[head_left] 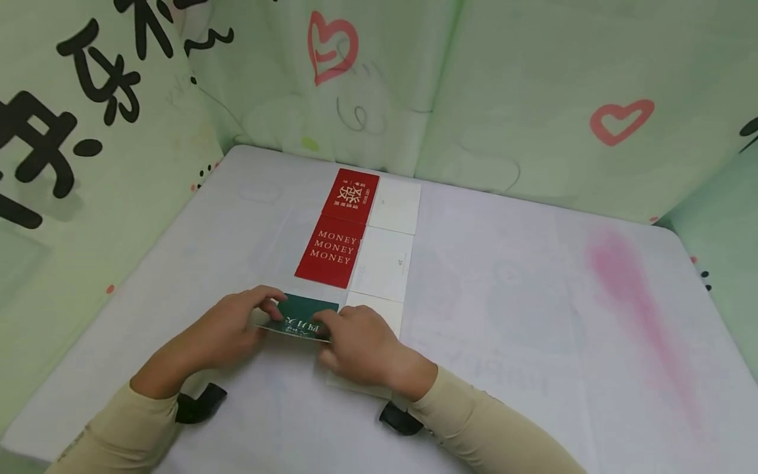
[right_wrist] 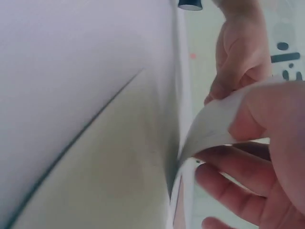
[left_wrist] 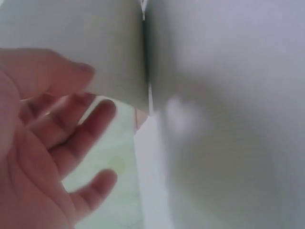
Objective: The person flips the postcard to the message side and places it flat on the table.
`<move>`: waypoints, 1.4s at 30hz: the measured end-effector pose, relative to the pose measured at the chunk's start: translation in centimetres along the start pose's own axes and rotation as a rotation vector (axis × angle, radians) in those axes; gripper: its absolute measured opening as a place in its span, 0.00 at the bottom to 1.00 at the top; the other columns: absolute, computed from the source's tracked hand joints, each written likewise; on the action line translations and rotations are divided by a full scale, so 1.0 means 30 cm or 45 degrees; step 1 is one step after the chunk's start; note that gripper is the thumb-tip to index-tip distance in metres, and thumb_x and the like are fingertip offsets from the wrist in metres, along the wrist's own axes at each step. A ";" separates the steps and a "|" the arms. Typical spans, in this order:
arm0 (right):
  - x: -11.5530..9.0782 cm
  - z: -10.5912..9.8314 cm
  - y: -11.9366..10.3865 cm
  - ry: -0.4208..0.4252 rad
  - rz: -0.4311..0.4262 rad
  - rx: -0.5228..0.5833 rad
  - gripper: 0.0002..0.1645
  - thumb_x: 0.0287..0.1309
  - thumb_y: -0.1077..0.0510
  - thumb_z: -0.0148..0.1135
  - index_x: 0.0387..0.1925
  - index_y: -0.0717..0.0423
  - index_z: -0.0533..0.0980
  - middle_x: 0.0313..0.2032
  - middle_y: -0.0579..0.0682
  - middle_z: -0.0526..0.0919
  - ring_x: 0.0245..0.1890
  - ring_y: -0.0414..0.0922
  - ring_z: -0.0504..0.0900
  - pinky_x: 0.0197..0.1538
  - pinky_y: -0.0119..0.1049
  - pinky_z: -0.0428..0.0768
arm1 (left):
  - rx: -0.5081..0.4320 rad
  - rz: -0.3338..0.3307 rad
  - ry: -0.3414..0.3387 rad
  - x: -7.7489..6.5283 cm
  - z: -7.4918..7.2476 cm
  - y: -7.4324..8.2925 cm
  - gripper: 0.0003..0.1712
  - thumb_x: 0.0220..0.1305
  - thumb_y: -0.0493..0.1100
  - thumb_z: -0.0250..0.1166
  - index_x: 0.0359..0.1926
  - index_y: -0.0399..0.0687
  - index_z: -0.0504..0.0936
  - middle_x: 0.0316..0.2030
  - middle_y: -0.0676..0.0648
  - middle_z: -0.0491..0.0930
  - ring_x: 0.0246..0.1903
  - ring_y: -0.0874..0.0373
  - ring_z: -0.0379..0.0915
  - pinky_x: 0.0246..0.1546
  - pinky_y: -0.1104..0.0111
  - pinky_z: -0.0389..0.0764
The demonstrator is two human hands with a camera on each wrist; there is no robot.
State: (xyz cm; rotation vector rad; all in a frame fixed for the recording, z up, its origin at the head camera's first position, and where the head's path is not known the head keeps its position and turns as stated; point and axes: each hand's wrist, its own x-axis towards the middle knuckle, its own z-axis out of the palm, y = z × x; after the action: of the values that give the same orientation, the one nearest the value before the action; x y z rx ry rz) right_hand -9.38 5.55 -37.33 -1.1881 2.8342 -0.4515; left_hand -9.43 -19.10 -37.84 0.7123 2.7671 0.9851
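A dark green card (head_left: pixel 302 306) with pale lettering is held raised over the table between both hands. My left hand (head_left: pixel 237 329) pinches its left end, and my right hand (head_left: pixel 364 345) pinches its right end. The left wrist view shows the card's pale underside (left_wrist: pixel 95 28) between thumb and fingers. Seen from the right wrist, the held card (right_wrist: pixel 207 126) bends in a curve. Just beyond it lies a red card (head_left: pixel 328 253) printed with MONEY lines, below another red card (head_left: pixel 351 195) with white characters.
White cards (head_left: pixel 383 263) form a column right of the red ones, partly hidden by my right hand. One pale card (head_left: pixel 358 384) shows under that hand. The white table (head_left: pixel 503 316) bears a pink smear (head_left: pixel 628 283) and meets a green patterned curtain (head_left: pixel 503 85).
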 end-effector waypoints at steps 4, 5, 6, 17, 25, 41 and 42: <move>0.002 -0.022 0.007 0.237 0.026 0.257 0.17 0.57 0.63 0.64 0.49 0.62 0.76 0.30 0.49 0.87 0.23 0.42 0.81 0.26 0.30 0.74 | -0.062 0.010 0.146 -0.005 -0.026 0.007 0.26 0.61 0.28 0.68 0.57 0.40 0.69 0.39 0.50 0.85 0.41 0.50 0.80 0.44 0.52 0.78; 0.003 -0.028 0.008 0.288 0.037 0.327 0.14 0.57 0.64 0.64 0.45 0.63 0.75 0.30 0.50 0.87 0.20 0.41 0.79 0.25 0.28 0.71 | -0.077 0.009 0.181 -0.005 -0.032 0.010 0.27 0.61 0.29 0.69 0.57 0.40 0.67 0.37 0.50 0.85 0.39 0.51 0.80 0.42 0.54 0.79; 0.004 -0.031 0.009 0.332 0.053 0.394 0.12 0.57 0.64 0.63 0.43 0.63 0.74 0.30 0.50 0.88 0.19 0.40 0.78 0.23 0.28 0.70 | -0.092 0.003 0.216 -0.006 -0.038 0.013 0.28 0.61 0.30 0.70 0.57 0.39 0.66 0.36 0.49 0.85 0.38 0.51 0.80 0.42 0.55 0.79; 0.017 -0.028 0.014 0.370 0.269 0.739 0.42 0.59 0.68 0.67 0.69 0.64 0.55 0.43 0.56 0.79 0.28 0.42 0.85 0.35 0.32 0.82 | -0.185 -0.114 0.217 0.024 -0.024 -0.004 0.33 0.62 0.32 0.70 0.64 0.42 0.64 0.42 0.47 0.81 0.38 0.54 0.81 0.37 0.63 0.79; 0.036 -0.022 0.038 0.074 0.440 0.463 0.42 0.60 0.56 0.70 0.69 0.62 0.60 0.42 0.51 0.81 0.34 0.42 0.80 0.32 0.34 0.77 | -0.082 -0.192 0.042 0.064 0.008 -0.015 0.26 0.61 0.34 0.71 0.59 0.42 0.74 0.40 0.46 0.78 0.46 0.46 0.75 0.49 0.50 0.79; 0.074 0.026 0.061 -0.150 0.474 0.245 0.39 0.54 0.48 0.74 0.62 0.55 0.66 0.35 0.48 0.80 0.32 0.43 0.78 0.33 0.37 0.74 | 0.031 -0.279 -0.169 0.089 0.028 -0.026 0.27 0.59 0.34 0.72 0.59 0.41 0.75 0.37 0.50 0.74 0.40 0.51 0.68 0.39 0.62 0.77; 0.075 0.028 0.060 -0.153 0.475 0.244 0.38 0.54 0.48 0.74 0.61 0.55 0.66 0.35 0.48 0.80 0.33 0.43 0.78 0.33 0.37 0.74 | 0.032 -0.275 -0.170 0.089 0.028 -0.026 0.26 0.59 0.34 0.72 0.59 0.41 0.75 0.36 0.50 0.73 0.40 0.51 0.68 0.38 0.62 0.76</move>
State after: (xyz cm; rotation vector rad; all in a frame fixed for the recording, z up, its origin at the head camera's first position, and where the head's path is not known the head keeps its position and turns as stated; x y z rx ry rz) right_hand -12.11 4.95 -38.45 -0.6128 2.7425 -0.5864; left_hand -11.88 -17.90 -38.87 0.4515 2.6745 0.8293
